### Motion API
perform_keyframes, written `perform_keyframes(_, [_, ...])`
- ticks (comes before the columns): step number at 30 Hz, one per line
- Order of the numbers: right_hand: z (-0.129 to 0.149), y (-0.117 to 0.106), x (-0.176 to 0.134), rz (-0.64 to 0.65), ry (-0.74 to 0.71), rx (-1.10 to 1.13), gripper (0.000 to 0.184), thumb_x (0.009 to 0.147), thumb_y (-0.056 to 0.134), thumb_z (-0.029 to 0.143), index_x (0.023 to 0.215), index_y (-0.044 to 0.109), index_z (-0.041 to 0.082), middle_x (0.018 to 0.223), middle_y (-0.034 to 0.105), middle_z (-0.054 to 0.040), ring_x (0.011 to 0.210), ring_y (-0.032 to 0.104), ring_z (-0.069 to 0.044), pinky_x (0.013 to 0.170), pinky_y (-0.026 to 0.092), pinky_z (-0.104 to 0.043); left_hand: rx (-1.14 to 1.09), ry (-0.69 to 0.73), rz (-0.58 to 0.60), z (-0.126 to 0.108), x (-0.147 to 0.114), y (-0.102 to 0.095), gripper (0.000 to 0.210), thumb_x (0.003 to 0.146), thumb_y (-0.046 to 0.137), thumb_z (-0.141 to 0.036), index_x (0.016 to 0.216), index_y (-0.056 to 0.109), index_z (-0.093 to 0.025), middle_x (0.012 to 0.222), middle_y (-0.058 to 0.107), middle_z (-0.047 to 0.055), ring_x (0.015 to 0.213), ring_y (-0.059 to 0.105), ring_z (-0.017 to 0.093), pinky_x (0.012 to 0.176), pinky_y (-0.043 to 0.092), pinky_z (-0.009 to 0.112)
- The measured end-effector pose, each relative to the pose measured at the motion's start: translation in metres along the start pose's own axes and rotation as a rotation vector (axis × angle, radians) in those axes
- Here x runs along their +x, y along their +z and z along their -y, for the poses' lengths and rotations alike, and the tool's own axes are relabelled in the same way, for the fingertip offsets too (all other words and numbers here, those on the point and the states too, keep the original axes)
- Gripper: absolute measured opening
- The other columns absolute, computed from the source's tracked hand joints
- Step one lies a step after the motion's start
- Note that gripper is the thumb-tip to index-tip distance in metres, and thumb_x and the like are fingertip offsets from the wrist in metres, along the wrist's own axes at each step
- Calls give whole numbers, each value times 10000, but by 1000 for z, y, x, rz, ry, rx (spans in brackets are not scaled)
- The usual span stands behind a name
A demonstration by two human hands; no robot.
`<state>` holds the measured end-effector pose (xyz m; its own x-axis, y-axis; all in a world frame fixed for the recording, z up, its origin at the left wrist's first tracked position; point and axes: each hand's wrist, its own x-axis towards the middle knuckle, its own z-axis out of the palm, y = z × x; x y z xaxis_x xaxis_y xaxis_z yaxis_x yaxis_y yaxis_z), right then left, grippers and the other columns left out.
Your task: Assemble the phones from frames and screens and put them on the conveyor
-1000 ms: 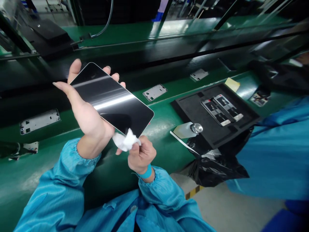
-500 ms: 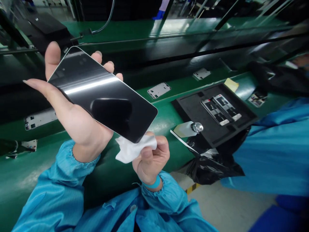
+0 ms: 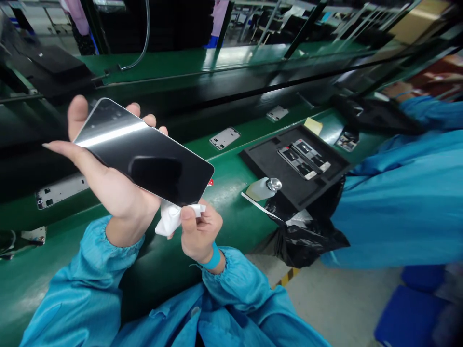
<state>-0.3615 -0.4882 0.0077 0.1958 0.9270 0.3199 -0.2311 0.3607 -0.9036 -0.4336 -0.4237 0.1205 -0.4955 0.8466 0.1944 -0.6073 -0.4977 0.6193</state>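
Observation:
My left hand [image 3: 108, 185] cradles a phone [image 3: 155, 166] from below, with its glossy dark screen turned up and tilted. The fingertips curl past the phone's far edge, and the thumb lies along the near side. Close under the phone's lower right corner, my right hand [image 3: 200, 229] is closed on a white cloth [image 3: 172, 218]. The cloth bunches against the phone's near edge; whether it presses on the glass is hidden.
A black tray [image 3: 318, 190] holding phone frames [image 3: 304, 159] lies to the right, beside a clear bottle [image 3: 259, 189] and a black plastic bag [image 3: 311, 238]. Metal phone plates [image 3: 224, 138] lie along the green bench [image 3: 231, 168]. A co-worker's blue sleeve [image 3: 405, 193] is at the right.
The view has shifted, so the bench and tray appear further left. My right hand has moved left with the cloth, along the phone's lower edge. The left hand keeps its hold.

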Motion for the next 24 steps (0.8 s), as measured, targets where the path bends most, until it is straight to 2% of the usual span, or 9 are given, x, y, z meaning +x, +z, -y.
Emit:
perform_keyframes(6, [-11, -16, -3, -20, -211, -192, 537, 1076, 573, 640, 712, 550, 247, 465, 558, 49, 317, 468, -110, 353, 432, -236, -21, -162, 1, 15, 3, -2, 541, 1140, 89, -659, 1244, 491, -311, 993, 713, 70, 829, 746, 232, 704, 619, 354])
perform_keyframes(10, [-25, -41, -3, 31, -343, -385, 505, 1138, 465, 559, 760, 573, 243, 536, 601, 22, 428, 551, -135, 453, 457, -258, -34, -212, 48, 20, 6, -5, 565, 1124, 109, -693, 1194, 525, -318, 982, 733, 67, 829, 752, 244, 729, 631, 371])
perform_keyframes(13, [-40, -69, 2, 131, -322, -522, 475, 1144, 449, 498, 792, 622, 230, 618, 639, -6, 525, 602, -159, 540, 494, -282, -45, -225, 80, 22, 14, -4, 657, 1102, 21, -715, 1142, 531, -302, 927, 746, 53, 757, 747, 224, 683, 627, 355])
perform_keyframes(15, [-48, -89, 6, 220, -227, -677, 358, 1107, 556, 447, 885, 699, 206, 721, 697, -34, 602, 645, -176, 615, 532, -299, 7, -238, 68, 30, 27, -8, 671, 1094, 44, -749, 1141, 541, -301, 897, 759, 42, 731, 755, 221, 663, 622, 345])
perform_keyframes(17, [-49, -110, 9, 358, -63, -905, 274, 1046, 681, 405, 1134, 756, 157, 919, 767, -92, 737, 712, -212, 716, 579, -331, 104, -238, 0, 49, 46, -18, 649, 1081, 163, -805, 1170, 553, -294, 873, 765, 34, 737, 770, 236, 673, 622, 355])
perform_keyframes(19, [-41, -132, 12, 488, 93, -1069, 453, 1013, 739, 390, 1371, 706, 115, 1081, 783, -137, 865, 748, -243, 815, 609, -364, 186, -295, -59, 79, 71, -33, 640, 1064, 265, -837, 1175, 560, -280, 888, 767, 27, 809, 788, 234, 757, 625, 366])
perform_keyframes(20, [-35, -144, 14, 520, 131, -1086, 504, 1010, 747, 386, 1424, 686, 106, 1110, 786, -140, 884, 753, -244, 845, 614, -373, 232, -315, -113, 95, 85, -40, 624, 1092, 221, -798, 1145, 555, -274, 846, 747, 13, 810, 786, 222, 771, 610, 360])
perform_keyframes(22, [-18, -171, 19, 508, 143, -1054, 492, 1029, 725, 393, 1438, 696, 120, 1076, 804, -109, 822, 745, -215, 848, 616, -364, 308, -327, -213, 128, 110, -52, 576, 1167, 73, -614, 1057, 511, -257, 744, 660, -21, 791, 761, 183, 798, 570, 363])
perform_keyframes(24, [2, -205, 30, 412, 110, -1042, 448, 1045, 696, 420, 1400, 734, 149, 1005, 819, -75, 740, 726, -188, 807, 613, -344, 418, -326, -214, 154, 130, -57, 551, 1188, 17, -471, 944, 457, -244, 702, 577, -30, 849, 760, 166, 807, 522, 367])
